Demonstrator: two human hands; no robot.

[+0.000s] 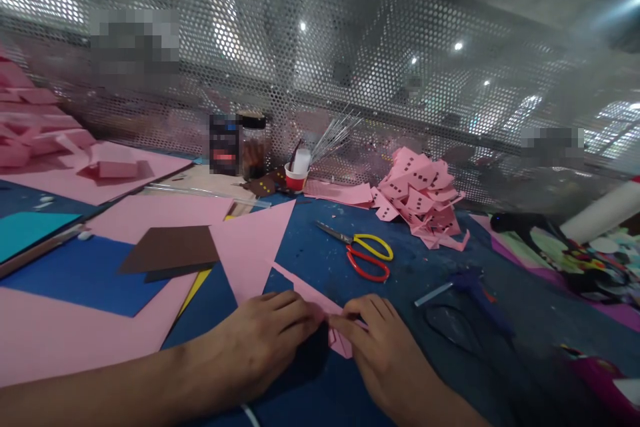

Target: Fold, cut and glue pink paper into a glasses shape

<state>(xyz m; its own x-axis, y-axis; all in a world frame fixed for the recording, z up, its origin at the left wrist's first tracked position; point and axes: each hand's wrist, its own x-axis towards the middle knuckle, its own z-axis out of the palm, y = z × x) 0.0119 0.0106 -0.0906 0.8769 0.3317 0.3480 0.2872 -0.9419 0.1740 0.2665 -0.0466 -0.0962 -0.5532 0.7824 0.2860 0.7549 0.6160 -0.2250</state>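
Low at the front of the blue table, my left hand [273, 333] and my right hand [375, 340] come close together over a pink paper piece [313, 288]. Fingers of both hands pinch it near its middle, and a strip of it runs up to the left. Its lower end, with slits or folds, shows by my right fingers. Beyond my hands lie scissors [357, 250] with one yellow and one red handle. A large pink sheet [255, 240] lies just left of the strip. To the right of my right hand is a dark blue glue gun [477, 293].
Dotted pink cutouts [420, 193] are heaped at the back, near a red and white cup [297, 177] and a lidded jar [254, 147]. Brown sheets [173, 248] and a blue sheet [95, 277] lie left. A perforated metal panel [320, 47] stands behind. The glue gun's cord loops at right.
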